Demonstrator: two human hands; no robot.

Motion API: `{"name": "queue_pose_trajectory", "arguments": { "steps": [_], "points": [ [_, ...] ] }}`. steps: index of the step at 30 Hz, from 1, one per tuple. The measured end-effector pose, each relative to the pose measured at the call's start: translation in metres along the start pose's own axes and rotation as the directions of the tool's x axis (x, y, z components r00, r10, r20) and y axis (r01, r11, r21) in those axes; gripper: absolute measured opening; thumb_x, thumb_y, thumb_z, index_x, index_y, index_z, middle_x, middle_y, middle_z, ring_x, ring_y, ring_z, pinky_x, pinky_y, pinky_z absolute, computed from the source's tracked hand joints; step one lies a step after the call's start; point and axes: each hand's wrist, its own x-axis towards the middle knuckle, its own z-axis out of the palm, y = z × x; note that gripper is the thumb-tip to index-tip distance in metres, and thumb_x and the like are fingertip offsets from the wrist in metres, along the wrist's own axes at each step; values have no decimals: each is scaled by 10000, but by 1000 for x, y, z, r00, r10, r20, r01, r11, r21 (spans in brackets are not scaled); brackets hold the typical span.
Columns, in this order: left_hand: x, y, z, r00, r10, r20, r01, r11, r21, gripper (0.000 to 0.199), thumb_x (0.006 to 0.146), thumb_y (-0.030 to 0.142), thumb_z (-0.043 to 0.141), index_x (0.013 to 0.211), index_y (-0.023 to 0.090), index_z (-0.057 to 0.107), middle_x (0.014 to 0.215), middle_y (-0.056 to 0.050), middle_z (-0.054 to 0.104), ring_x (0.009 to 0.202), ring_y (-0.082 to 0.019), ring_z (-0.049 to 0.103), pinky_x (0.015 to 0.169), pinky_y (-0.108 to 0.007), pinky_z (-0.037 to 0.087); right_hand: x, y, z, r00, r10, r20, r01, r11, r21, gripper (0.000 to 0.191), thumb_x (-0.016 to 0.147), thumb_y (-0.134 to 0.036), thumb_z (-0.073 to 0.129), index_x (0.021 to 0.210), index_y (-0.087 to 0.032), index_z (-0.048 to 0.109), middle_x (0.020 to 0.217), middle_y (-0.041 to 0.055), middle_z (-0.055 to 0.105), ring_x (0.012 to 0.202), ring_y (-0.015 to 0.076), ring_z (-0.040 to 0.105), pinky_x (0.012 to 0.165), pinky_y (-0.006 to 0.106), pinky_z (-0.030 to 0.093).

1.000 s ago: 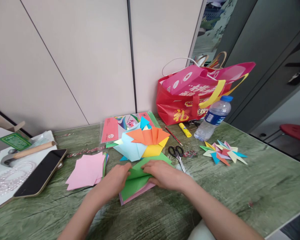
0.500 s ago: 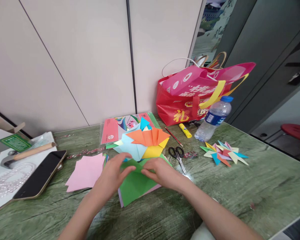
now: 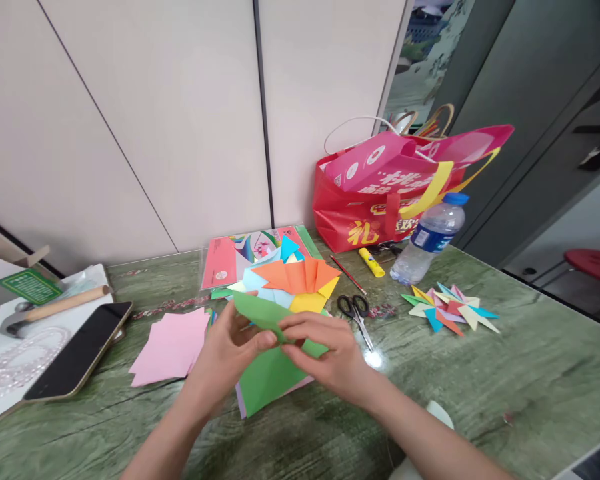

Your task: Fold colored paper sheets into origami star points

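Observation:
A sheet of green paper point(image 3: 258, 311) is raised and bent between my two hands. My left hand point(image 3: 233, 350) grips its left part, thumb in front and fingers behind. My right hand point(image 3: 325, 350) pinches its right part near the middle, the fingertips of both hands almost meeting. Below lies a larger green sheet point(image 3: 267, 380) with a pale purple edge showing under it. Just behind, folded paper pieces in orange point(image 3: 300, 275), light blue and yellow are heaped on a pink paper pack point(image 3: 220, 261).
Pink paper squares point(image 3: 173, 347) and a phone point(image 3: 80, 350) lie left, near a hammer point(image 3: 65, 307). Scissors point(image 3: 357, 313), a glue stick point(image 3: 371, 262), a water bottle point(image 3: 427, 237), a paper star point(image 3: 453, 307) and a red bag point(image 3: 360, 213) stand or lie right.
The green paper has come up off the stack and now tilts upright between my hands. My left hand has shifted slightly down, and the right hand has turned with its fingers over the paper.

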Motion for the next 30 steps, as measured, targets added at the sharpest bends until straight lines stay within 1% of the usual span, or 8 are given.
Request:
{"name": "queue_pose_trajectory", "arguments": {
  "steps": [3,6,10,13,16,20,25,30],
  "points": [
    [-1,-3,3,1000,1,6,-1,999,-51,431,685,351,706,1035,167,536,1077,-105,643,982,-251,600,802,-359,498,-2,0,3,998,-15,55,16,1000,-7,47,763,-209,625,799,-190,648,833,57,700,788,164,656,668,247,532],
    [0,-5,4,998,-46,-45,41,993,-107,409,683,349,710,1009,158,553,1038,-101,659,970,-258,601,777,-356,500,-1,1,3,998,14,59,-14,1000,-3,94,766,-273,641,793,-183,638,826,61,691,731,154,646,649,249,526],
    [2,-9,8,996,-47,-79,32,983,-183,410,654,274,743,1002,159,559,1048,-95,663,978,-253,602,803,-346,489,1,1,0,995,18,-96,-25,997,-72,87,776,-260,634,820,-186,628,798,59,680,758,172,635,691,292,515],
    [0,-11,12,998,-18,-63,4,976,-218,413,659,225,740,1024,170,554,1055,-84,665,980,-243,602,817,-342,488,2,0,-3,985,8,-175,-35,987,-154,135,743,-245,671,848,-189,608,900,78,664,886,201,612,785,340,490],
    [-2,-14,15,1000,2,-31,-9,978,-210,388,684,220,724,1029,180,550,1065,-74,654,982,-239,597,800,-329,493,1,2,-2,986,105,-130,-122,985,-125,162,747,-267,668,864,-195,582,926,69,656,877,191,613,775,322,491],
    [-3,-15,17,999,-13,38,21,972,-234,361,724,247,693,1042,179,535,1064,-73,636,999,-234,577,809,-319,483,-2,4,0,962,265,-73,-270,959,-83,141,766,-290,643,857,-203,580,769,15,647,692,143,608,644,251,487],
    [-1,-14,18,994,-54,94,79,953,-293,340,773,271,641,1078,191,514,1078,-76,624,970,-219,583,733,-293,497,-3,4,0,962,274,-19,-274,955,-115,208,726,-243,683,918,-205,613,780,2,659,682,137,586,638,236,458],
    [0,-6,9,997,-64,52,71,986,-152,339,771,301,643,1065,212,501,999,-46,630,909,-187,583,694,-264,486,-1,5,-2,945,328,5,-325,939,-112,184,732,-202,662,912,-202,625,732,-6,650,652,135,583,610,234,442]
  ]
}}
